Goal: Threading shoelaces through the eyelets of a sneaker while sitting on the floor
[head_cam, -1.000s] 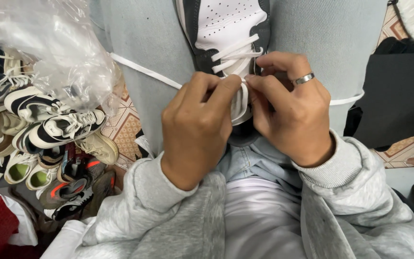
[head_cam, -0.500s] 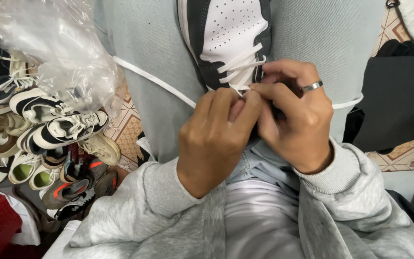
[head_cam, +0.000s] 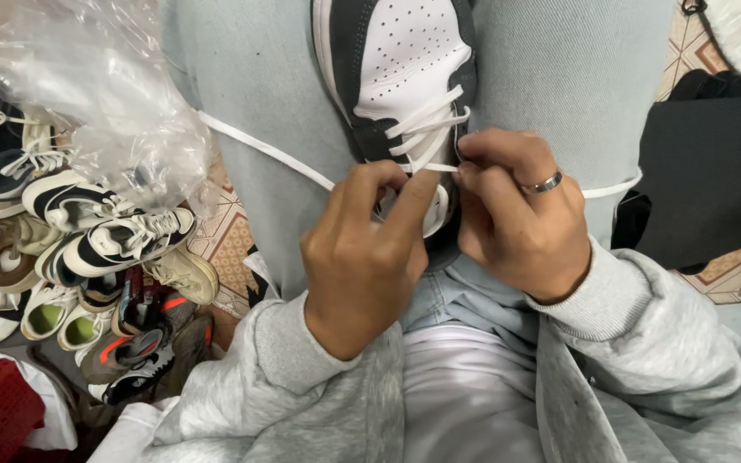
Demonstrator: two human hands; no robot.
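Two hands meet over a black-and-white sneaker [head_cam: 405, 77] that lies in your lap between your thighs, its long axis running straight away from you, toe pointing up and out of the picture and heel toward your belly. Your left hand [head_cam: 362, 257] and right hand [head_cam: 525, 219] are close together, fingertips nearly touching, both pinching the flat white shoelace [head_cam: 259, 150] at the upper eyelets; the left forefinger stretches across toward the right thumb. A silver ring [head_cam: 544, 183] sits on a finger of your right hand. One loose end of the lace trails left across your grey trouser leg [head_cam: 242, 103], and another short piece shows past your right hand, over the other leg. The toe tip is cut off by the top edge, and your hands cover the tongue, the heel and the exact eyelet being worked. To your left, a crumpled clear plastic bag [head_cam: 105, 103] partly veils a pile of sneakers [head_cam: 87, 249] on the floor. At right a black bag [head_cam: 713, 171] rests, partly cut off.
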